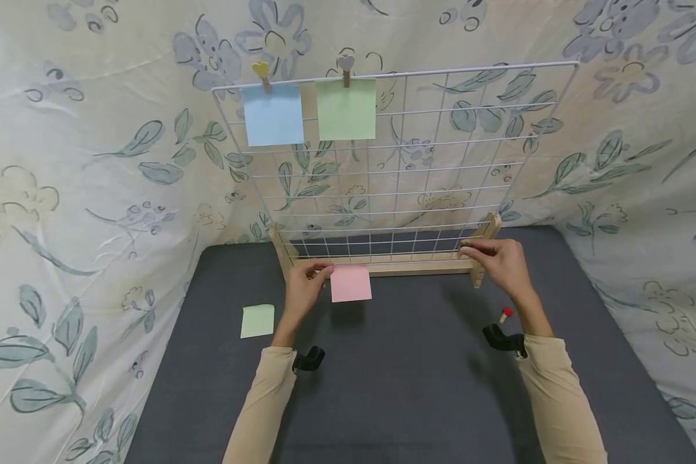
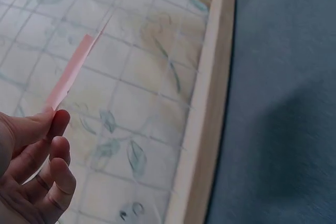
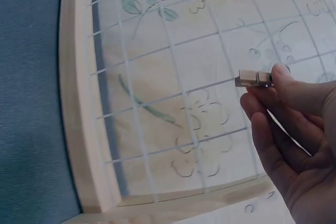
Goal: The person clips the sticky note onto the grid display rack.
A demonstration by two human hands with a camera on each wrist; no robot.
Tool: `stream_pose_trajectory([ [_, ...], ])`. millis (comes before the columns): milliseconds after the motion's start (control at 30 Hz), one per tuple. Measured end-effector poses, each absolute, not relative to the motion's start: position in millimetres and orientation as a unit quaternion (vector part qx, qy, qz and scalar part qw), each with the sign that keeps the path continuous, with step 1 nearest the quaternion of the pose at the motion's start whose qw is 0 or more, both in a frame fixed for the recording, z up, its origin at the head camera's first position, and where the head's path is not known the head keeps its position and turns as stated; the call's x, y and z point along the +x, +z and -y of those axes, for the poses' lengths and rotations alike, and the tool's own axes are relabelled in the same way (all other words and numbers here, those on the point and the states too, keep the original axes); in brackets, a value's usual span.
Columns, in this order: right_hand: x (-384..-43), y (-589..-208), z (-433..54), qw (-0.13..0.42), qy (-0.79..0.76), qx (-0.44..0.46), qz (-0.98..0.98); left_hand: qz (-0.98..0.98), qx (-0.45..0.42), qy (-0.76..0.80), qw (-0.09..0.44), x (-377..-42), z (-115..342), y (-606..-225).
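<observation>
My left hand (image 1: pixel 304 287) pinches a pink paper note (image 1: pixel 350 284) by its edge, in front of the lower part of a white wire grid (image 1: pixel 404 171). In the left wrist view the pink note (image 2: pixel 71 74) shows nearly edge-on between thumb and forefinger. A small wooden clothespin (image 3: pixel 253 78) is pinched in my right hand (image 1: pixel 499 261), near the grid's lower right corner. Its far end is covered by the fingers. On the grid's top wire, a clip with a yellow heart (image 1: pixel 260 69) holds a blue note (image 1: pixel 273 116); one with a grey heart (image 1: pixel 345 62) holds a green note (image 1: pixel 346 111).
Wooden feet (image 1: pixel 487 248) and a wooden bar (image 1: pixel 417 265) support the grid on a dark table (image 1: pixel 394 386). Another green note (image 1: pixel 258 321) lies at the left. A clothespin with a red top (image 1: pixel 506 313) lies by the right wrist. Floral cloth (image 1: pixel 93 258) hangs behind and at the sides.
</observation>
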State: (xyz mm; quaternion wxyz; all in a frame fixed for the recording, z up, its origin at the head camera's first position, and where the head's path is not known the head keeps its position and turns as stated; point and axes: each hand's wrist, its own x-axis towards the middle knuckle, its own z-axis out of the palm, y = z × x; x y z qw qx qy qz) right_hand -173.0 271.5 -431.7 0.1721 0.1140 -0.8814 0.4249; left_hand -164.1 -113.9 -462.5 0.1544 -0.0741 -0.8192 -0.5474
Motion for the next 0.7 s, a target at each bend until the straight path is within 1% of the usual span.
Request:
stream_pose_trajectory([
  [233, -178, -409, -269, 0.154, 0.436, 0.142, 0.875, 0.812, -0.108, -0.548, 0.17, -174, 95, -437],
  [467, -184, -387, -260, 0.157, 0.436, 0.141, 0.875, 0.812, -0.114, -0.545, 0.175, -181, 82, -411],
  [700, -187, -371, -252, 0.152, 0.439, 0.137, 0.875, 0.812, -0.146, -0.536, 0.18, -183, 75, -394],
])
